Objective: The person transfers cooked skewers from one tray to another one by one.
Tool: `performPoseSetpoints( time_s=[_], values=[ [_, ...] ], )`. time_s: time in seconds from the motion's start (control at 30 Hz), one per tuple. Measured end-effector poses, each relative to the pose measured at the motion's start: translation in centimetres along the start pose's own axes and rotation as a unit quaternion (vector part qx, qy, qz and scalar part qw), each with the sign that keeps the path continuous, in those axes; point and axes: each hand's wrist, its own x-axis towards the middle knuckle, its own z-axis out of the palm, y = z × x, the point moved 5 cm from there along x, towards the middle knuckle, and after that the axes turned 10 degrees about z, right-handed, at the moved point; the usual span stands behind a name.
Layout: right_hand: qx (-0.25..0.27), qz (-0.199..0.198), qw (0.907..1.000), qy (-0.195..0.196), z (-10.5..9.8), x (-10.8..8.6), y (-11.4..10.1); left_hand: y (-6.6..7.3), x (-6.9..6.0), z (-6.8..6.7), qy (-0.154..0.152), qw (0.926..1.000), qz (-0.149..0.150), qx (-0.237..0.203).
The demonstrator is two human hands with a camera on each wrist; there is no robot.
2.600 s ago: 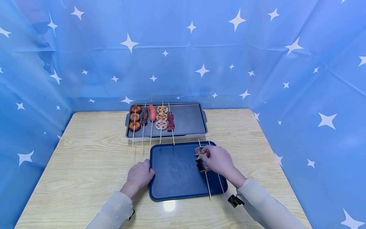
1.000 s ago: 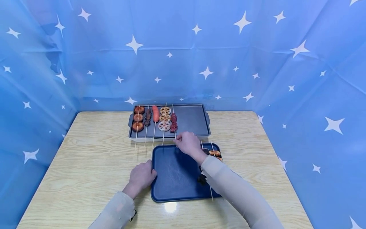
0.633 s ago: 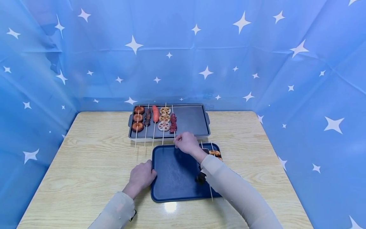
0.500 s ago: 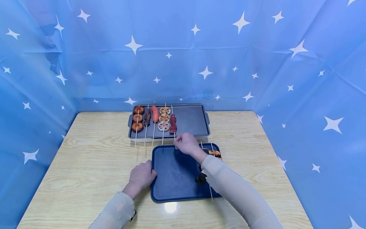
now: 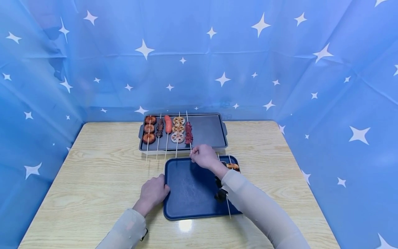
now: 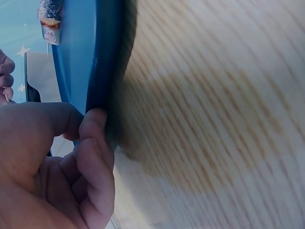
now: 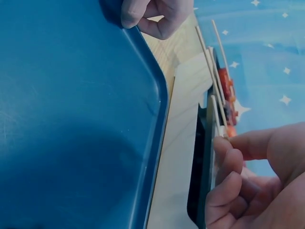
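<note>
My left hand [image 5: 152,191] grips the left edge of a blue tray [image 5: 189,193], thumb over the rim. In the left wrist view its fingers [image 6: 97,162] curl below the tray edge. My right hand [image 5: 204,156] pinches the bare stick end of a dark red meat skewer [image 5: 188,133]. That skewer lies on a grey griddle [image 5: 208,129] behind the tray, rightmost of its row. The right wrist view shows thumb and forefinger [image 7: 252,143] meeting on the stick. A skewer of browned slices [image 5: 232,166] lies on the tray's right side, and the right forearm hides most of the food there.
Left of the meat skewer on the griddle lie skewers of lotus root slices [image 5: 178,129], a red sausage [image 5: 168,124], dark brown meat [image 5: 160,128] and round brown slices [image 5: 149,128]. Their sticks overhang the front edge. A starry blue cloth [image 5: 199,79] stands behind the wooden table [image 5: 102,166].
My right hand has moved left from the dark-skinned chunks on the tray to the meat skewer's stick. Within the last half second that skewer has shifted slightly towards the back. The left hand stays put.
</note>
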Motion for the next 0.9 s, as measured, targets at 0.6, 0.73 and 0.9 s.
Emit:
performPoseSetpoints(
  time_s=[0.6, 0.73, 0.9],
  values=[
    [0.018, -0.027, 0.9994, -0.007, -1.0, -1.9, -0.4, 0.1, -0.1, -0.1, -0.004, 1.0000, 0.000, -0.004],
    [0.013, -0.035, 0.9993, -0.005, -1.2, -2.4, -0.4, 0.2, -0.1, -0.2, -0.005, 1.0000, -0.001, -0.002],
    [0.004, -0.050, 0.9988, -0.003, -1.4, -3.0, -0.3, 0.2, -0.1, -0.2, -0.005, 1.0000, 0.000, -0.003]
  ],
)
